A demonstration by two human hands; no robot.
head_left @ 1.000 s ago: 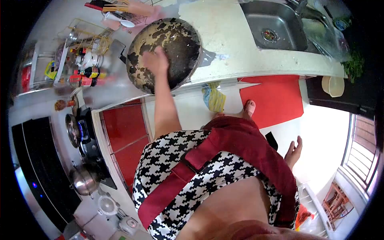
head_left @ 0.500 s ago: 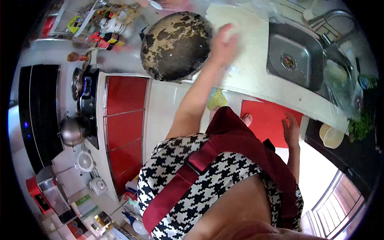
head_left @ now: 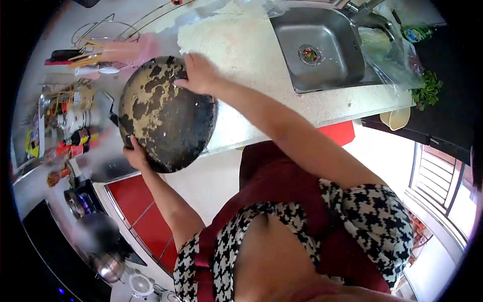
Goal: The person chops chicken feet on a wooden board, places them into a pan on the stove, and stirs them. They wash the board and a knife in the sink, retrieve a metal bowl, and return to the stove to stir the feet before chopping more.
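Note:
A large round pan (head_left: 168, 118) with a blackened, patchy tan surface is at the left end of the pale counter (head_left: 241, 55). My left hand (head_left: 136, 155) grips its lower left rim, near the cabinet side. Across the upper right rim lies my right hand (head_left: 200, 75), its thumb on the patchy surface and some fingers hidden at the edge. A dark bracket-like handle (head_left: 113, 117) shows at the pan's left side.
The steel sink (head_left: 327, 58) has scraps in its drain. Right of it are a plastic bag (head_left: 390, 63), green leaves (head_left: 427, 90) and a cream container (head_left: 397, 119). A pink utensil holder (head_left: 133, 50) and bottles stand left; the stove (head_left: 80, 199) is lower left.
My left hand has moved from the pan's right side to its lower left rim. My right hand has come up from the lower right onto the pan. The view has turned.

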